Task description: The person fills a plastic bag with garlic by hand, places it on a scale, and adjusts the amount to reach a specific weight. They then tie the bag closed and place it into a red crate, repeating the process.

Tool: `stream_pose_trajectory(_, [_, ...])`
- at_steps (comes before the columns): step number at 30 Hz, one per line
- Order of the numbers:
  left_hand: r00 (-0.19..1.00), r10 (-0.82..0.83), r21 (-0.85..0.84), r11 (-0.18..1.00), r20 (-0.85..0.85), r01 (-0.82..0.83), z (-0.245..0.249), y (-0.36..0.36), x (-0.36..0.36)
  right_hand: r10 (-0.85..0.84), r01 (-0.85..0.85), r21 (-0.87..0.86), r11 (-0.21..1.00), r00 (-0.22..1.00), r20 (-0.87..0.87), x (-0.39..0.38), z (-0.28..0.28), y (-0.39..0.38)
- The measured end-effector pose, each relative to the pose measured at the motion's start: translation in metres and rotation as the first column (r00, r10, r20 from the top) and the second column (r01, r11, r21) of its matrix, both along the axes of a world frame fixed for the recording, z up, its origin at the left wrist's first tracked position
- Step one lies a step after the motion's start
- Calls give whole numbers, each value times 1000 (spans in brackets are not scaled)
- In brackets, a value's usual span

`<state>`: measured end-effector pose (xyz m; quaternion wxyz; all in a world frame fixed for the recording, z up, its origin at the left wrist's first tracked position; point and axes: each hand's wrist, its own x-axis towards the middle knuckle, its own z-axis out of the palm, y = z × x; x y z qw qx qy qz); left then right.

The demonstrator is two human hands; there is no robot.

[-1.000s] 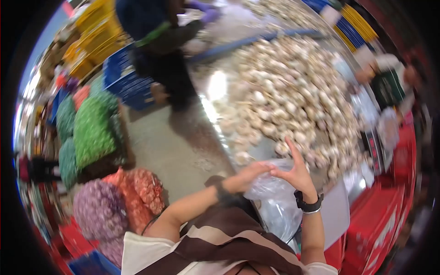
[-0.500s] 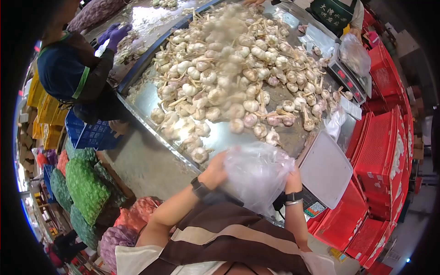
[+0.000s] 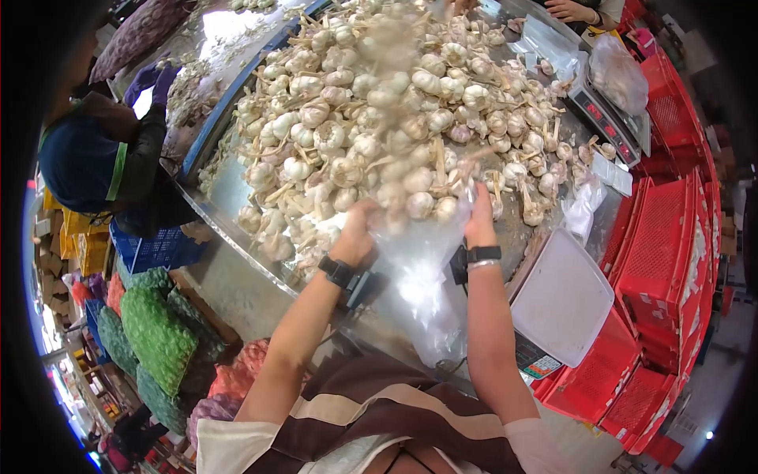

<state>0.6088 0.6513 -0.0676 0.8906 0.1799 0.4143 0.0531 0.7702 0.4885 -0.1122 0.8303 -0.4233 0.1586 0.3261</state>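
A clear plastic bag hangs down between my hands at the near edge of the garlic pile. My left hand is closed on the bag's left rim, close to the lowest bulbs. On the right rim, the fingers of my right hand are wrapped round the plastic. The bag's mouth faces the garlic, and several bulbs lie right at it. Its lower part looks see-through and hangs over the table edge. A blurred smudge covers the middle of the pile.
A scale with a pale plate stands right of my right forearm. Farther back is another scale with red digits. Red crates line the right side. At left, a person in purple gloves works; another person's hand shows at the top.
Both hands have moved forward to the garlic, carrying the bag. The bag, bunched up before, now hangs longer between my forearms. The view has shifted slightly.
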Motion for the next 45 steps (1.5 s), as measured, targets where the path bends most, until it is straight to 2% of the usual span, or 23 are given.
stream_pose_trajectory(1, [981, -24, -125, 991, 191, 48, -34, 11, 0, -42, 45, -38, 998, 996, 77, 7, 1, 10])
stream_pose_trajectory(4, [981, 0, 15, 1000, 193, -3, -18, 13, 17, 60, -57, -86, 995, 998, 34, 30, 5, 25])
stream_pose_trajectory(6, [987, 42, -32, 999, 155, -37, 9, 10, 36, 107, -106, -127, 986, 994, -2, 26, 37, 29])
stream_pose_trajectory(8, [978, -47, 27, 999, 205, 42, 24, 13, 49, 91, -92, -305, 948, 996, -20, 16, 68, 32])
stream_pose_trajectory(10, [983, -80, 53, 996, 166, 72, 33, 19, 57, 81, -69, -246, 967, 996, 36, 30, 36, 19])
stream_pose_trajectory(12, [955, -175, 160, 977, 241, 139, 31, 26, 55, 67, -50, -187, 981, 994, 86, 28, 40, 14])
stream_pose_trajectory(14, [940, -197, 166, 974, 278, 155, 33, 28, 47, 39, -26, -67, 997, 979, 200, 19, 51, 1])
stream_pose_trajectory(17, [891, -266, 246, 952, 369, 182, 31, 29, 33, 67, -2, -227, 974, 958, 278, -4, 91, -3])
stream_pose_trajectory(18, [889, -273, 248, 950, 368, 189, 38, 26, 31, 69, 24, -295, 955, 951, 300, -12, 105, -3])
stream_pose_trajectory(22, [897, -339, 339, 911, 285, 237, 80, 12, 15, 15, 63, -228, 972, 945, 326, -27, 121, -23])
stream_pose_trajectory(24, [923, -351, 370, 888, 158, 274, 94, 5, 10, 77, 68, -274, 959, 871, 485, -37, 142, -35])
stream_pose_trajectory(25, [886, -423, 400, 857, 190, 323, 96, 6, 4, 75, 63, -231, 971, 835, 545, -41, 148, -45])
stream_pose_trajectory(29, [857, -471, 431, 831, 210, 351, 133, -18, 4, 66, 142, -324, 935, 828, 557, -57, 184, -77])
stream_pose_trajectory(30, [847, -486, 432, 826, 216, 364, 139, -24, 6, -27, 184, -282, 942, 876, 481, -59, 193, -88])
stream_pose_trajectory(31, [799, -533, 416, 817, 280, 400, 144, -30, 8, -119, 229, -242, 943, 910, 397, -61, 202, -100])
stream_pose_trajectory(33, [634, -648, 399, 761, 423, 512, 151, -39, 15, -190, 291, -195, 937, 889, 416, -65, 223, -127])
stream_pose_trajectory(35, [605, -695, 447, 716, 388, 536, 167, -66, 29, -264, 357, -151, 922, 863, 430, -69, 233, -167])
stream_pose_trajectory(37, [555, -741, 479, 670, 379, 567, 174, -99, 46, -215, 252, 14, 968, 796, 566, -73, 237, -212])
stream_pose_trajectory(38, [531, -754, 480, 656, 385, 583, 175, -114, 56, -235, 279, 12, 960, 786, 571, -77, 245, -221])
stream_pose_trajectory(40, [433, -821, 484, 570, 373, 663, 172, -143, 77, -472, 607, -223, 763, 759, 449, -79, 264, -236])
stream_pose_trajectory(42, [355, -858, 529, 509, 370, 679, 152, -168, 97, -467, 620, -230, 750, 743, 480, -78, 244, -276])
stream_pose_trajectory(44, [307, -919, 606, 394, 247, 691, 128, -191, 112, -282, 548, -314, 775, 745, 604, -71, 211, -309])
stream_pose_trajectory(45, [342, -918, 616, 389, 199, 685, 121, -201, 114, -284, 551, -360, 753, 766, 577, -70, 199, -320])
